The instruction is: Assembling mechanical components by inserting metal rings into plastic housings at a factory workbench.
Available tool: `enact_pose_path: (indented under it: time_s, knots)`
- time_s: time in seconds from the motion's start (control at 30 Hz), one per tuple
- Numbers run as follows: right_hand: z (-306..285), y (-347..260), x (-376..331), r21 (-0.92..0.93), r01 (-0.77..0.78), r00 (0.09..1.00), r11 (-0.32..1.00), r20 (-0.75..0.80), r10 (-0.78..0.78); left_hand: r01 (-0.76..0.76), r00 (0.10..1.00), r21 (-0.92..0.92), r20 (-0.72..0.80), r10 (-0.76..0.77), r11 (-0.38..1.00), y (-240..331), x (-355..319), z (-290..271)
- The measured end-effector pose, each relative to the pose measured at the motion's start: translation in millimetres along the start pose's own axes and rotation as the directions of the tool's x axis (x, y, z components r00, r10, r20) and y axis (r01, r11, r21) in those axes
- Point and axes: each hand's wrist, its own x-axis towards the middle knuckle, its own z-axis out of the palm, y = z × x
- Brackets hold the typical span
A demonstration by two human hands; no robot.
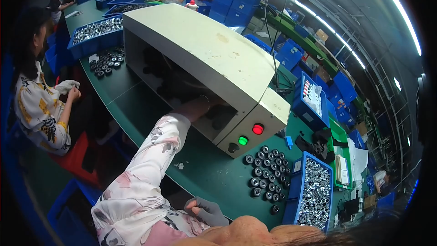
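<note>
Of the hands, the left hand (196, 108) reaches into the cream machine housing (205, 50), grip hidden; the gloved right hand (207, 210) rests loosely curled, empty.

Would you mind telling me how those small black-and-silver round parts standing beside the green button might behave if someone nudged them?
The round parts look like short metal cylinders standing on flat ends, so a nudge would probably slide them on the green table rather than tip them. Laid sideways, they would likely roll. Their shiny metal suggests they are heavy for their size.
</note>
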Motion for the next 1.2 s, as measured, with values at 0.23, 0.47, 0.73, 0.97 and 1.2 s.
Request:
enact_pose_path:
  time_s: [0.23,0.47,0.73,0.97,1.2]
  knots:
    - [5.2,-0.6,0.3,0.022,-0.006,1.000,1.000,-0.030,0.006,0.014,0.999,0.038,0.029,-0.015,0.999,11.8,2.0,-2.4]
    - [5.8,9.0,3.6,-0.067,0.007,0.999,0.998,-0.032,-0.010,0.015,0.998,0.077,0.065,-0.020,0.997,22.7,16.8,-0.3]
    - [3.0,9.9,4.1,-0.053,-0.040,0.999,0.998,-0.016,0.039,0.031,0.991,0.123,0.122,-0.047,0.992,32.7,27.3,5.6]
    - [11.7,-7.2,4.1,-0.011,-0.152,0.987,0.988,-0.050,0.151,0.055,0.985,0.185,0.149,-0.083,0.981,39.5,17.3,-5.1]
    - [15.0,7.3,-0.2,-0.008,-0.057,0.997,0.998,-0.061,0.056,0.001,0.991,0.284,0.131,-0.040,0.959,32.8,2.8,-9.6]
